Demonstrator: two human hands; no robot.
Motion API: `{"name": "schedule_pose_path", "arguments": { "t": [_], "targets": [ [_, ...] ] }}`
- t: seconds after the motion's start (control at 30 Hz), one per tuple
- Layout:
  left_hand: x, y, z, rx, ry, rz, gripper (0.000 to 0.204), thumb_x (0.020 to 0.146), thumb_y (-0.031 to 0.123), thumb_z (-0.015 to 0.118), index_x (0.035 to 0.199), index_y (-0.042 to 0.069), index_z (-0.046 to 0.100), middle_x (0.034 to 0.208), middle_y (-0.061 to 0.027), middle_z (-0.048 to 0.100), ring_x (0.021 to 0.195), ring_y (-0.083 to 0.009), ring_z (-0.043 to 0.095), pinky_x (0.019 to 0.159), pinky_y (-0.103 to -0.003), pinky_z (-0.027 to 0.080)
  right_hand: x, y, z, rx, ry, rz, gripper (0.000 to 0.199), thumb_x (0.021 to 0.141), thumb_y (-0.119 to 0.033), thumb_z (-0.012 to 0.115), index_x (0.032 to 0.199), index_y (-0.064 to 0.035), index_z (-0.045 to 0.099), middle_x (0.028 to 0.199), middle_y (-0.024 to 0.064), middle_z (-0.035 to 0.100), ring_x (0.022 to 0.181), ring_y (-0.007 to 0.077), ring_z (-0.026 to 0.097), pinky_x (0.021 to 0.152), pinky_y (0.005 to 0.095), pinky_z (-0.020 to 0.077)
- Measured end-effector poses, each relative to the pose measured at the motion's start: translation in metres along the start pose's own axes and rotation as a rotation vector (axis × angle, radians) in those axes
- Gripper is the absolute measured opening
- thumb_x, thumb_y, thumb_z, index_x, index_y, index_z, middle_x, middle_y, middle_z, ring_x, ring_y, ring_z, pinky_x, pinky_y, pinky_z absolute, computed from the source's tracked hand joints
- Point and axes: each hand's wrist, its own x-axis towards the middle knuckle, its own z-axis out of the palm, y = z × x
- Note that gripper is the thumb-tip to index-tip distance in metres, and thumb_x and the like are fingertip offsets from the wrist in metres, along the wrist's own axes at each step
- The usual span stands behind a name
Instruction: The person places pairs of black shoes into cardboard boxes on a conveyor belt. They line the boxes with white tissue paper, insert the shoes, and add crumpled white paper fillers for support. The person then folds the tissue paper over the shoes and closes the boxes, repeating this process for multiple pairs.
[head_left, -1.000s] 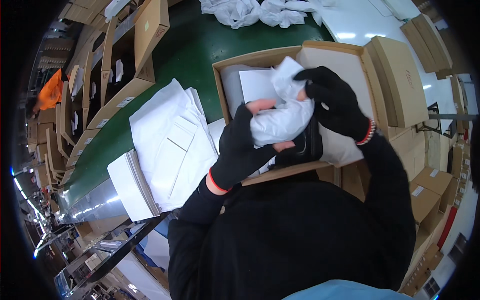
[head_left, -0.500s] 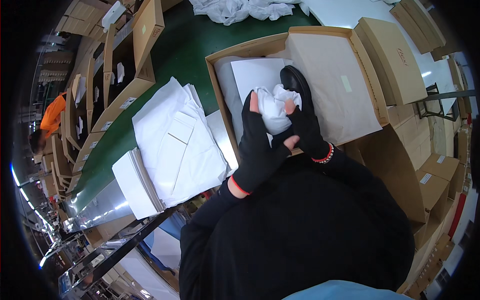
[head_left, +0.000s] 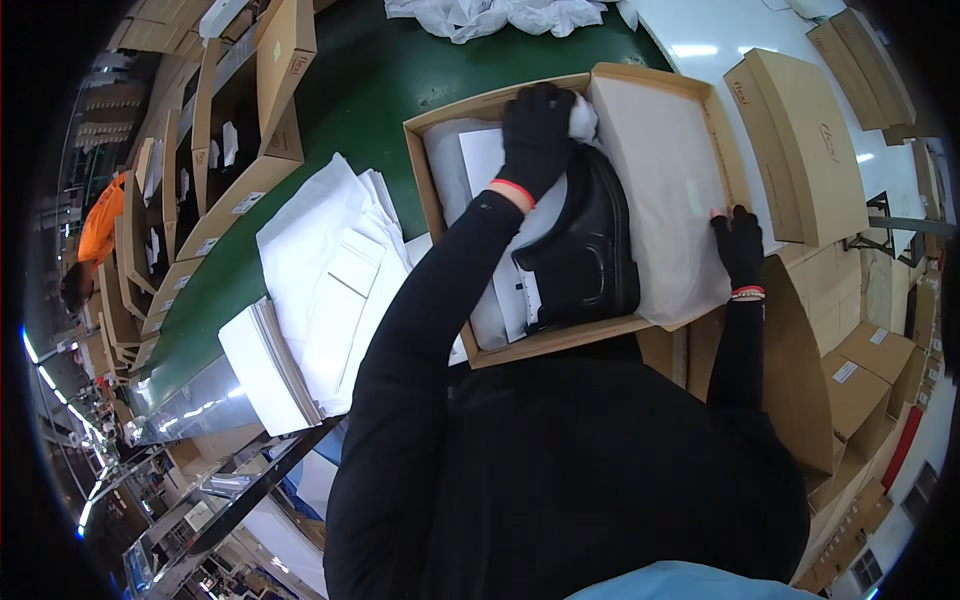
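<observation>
An open cardboard shoe box [head_left: 418,165] stands in front of me with a black boot [head_left: 590,255] lying on its side in it. White paper sheets [head_left: 482,160] lie beside the boot, and a small printed slip shows at its near end. At the far end of the box, my left hand [head_left: 538,140], in a black fingerless glove, is closed on a wad of crumpled white paper [head_left: 583,118]; its fingertips are partly hidden. My right hand [head_left: 738,248], gloved alike, grips the right edge of the raised, paper-lined lid [head_left: 660,170], thumb on the inner side.
Left of the box lie a stack of white paper [head_left: 330,280] and folded cards [head_left: 265,370]. Open shoe boxes [head_left: 285,140] line the green table [head_left: 370,100] further left. Closed boxes [head_left: 800,140] stand at the right. Crumpled paper [head_left: 500,15] lies at the far edge.
My left hand has carried the crumpled paper away to the far end of the box. My right hand has left the paper and moved right to the lid's edge. The boot is now uncovered.
</observation>
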Motion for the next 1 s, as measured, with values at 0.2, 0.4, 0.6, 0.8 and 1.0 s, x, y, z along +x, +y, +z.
{"name": "schedule_pose_path", "arguments": {
  "t": [0.2,0.4,0.6,0.8,1.0],
  "targets": [
    [-0.01,-0.02,0.023,-0.243,-0.338,-0.093,0.062,0.072,0.033,0.076,0.125,0.008,0.054,0.117,-0.0182,0.055,0.108,-0.0385,0.054,0.091,-0.045,0.046,0.005,0.021,0.036,0.188,-0.04,-0.029,0.031,0.087,-0.037,0.063,0.095,-0.0065,0.065,0.093,0.0199,0.063,0.088,0.0377,0.061,0.075,0.0463,0.048],
    [-0.055,-0.013,-0.06,-0.545,-0.194,-0.236,0.079,0.082,0.039,0.073,0.141,0.001,0.037,0.135,-0.0196,0.049,0.122,-0.032,0.05,0.1,-0.038,0.041,0.016,0.0,0.01,0.107,0.229,0.02,0.051,0.083,-0.047,0.066,0.105,-0.0014,0.063,0.094,0.0227,0.063,0.092,0.0422,0.06,0.081,0.047,0.0479],
    [-0.151,-0.003,-0.182,-0.805,-0.124,-0.531,0.057,0.084,0.014,0.069,0.136,0.004,0.046,0.121,-0.0124,0.057,0.109,-0.0198,0.056,0.088,-0.032,0.046,0.019,0.005,0.021,0.177,-0.013,-0.177,0.045,0.092,-0.044,0.054,0.1,-0.0013,0.063,0.091,0.0194,0.065,0.091,0.04,0.06,0.079,0.0465,0.0474],
    [-0.203,0.03,-0.233,-0.586,-0.031,-0.419,0.067,0.075,0.002,0.074,0.136,0.002,0.045,0.122,-0.0133,0.056,0.108,-0.021,0.059,0.089,-0.03,0.047,0.009,-0.165,-0.056,1.305,-0.584,-0.281,0.032,0.098,-0.027,0.051,0.12,-0.0044,0.057,0.105,0.0043,0.06,0.095,0.0149,0.055,0.085,0.0295,0.0444],
    [-0.213,0.064,-0.214,-0.336,-0.057,-0.255,0.081,0.065,0.004,0.077,0.139,0.009,0.044,0.135,-0.017,0.047,0.119,-0.0366,0.049,0.097,-0.042,0.042,-0.049,-0.291,-0.124,1.149,-1.307,-1.025,0.049,0.098,-0.036,0.05,0.134,-0.0027,0.05,0.129,0.0038,0.055,0.109,0.0123,0.05,0.091,0.0247,0.0398]
  ]
}}
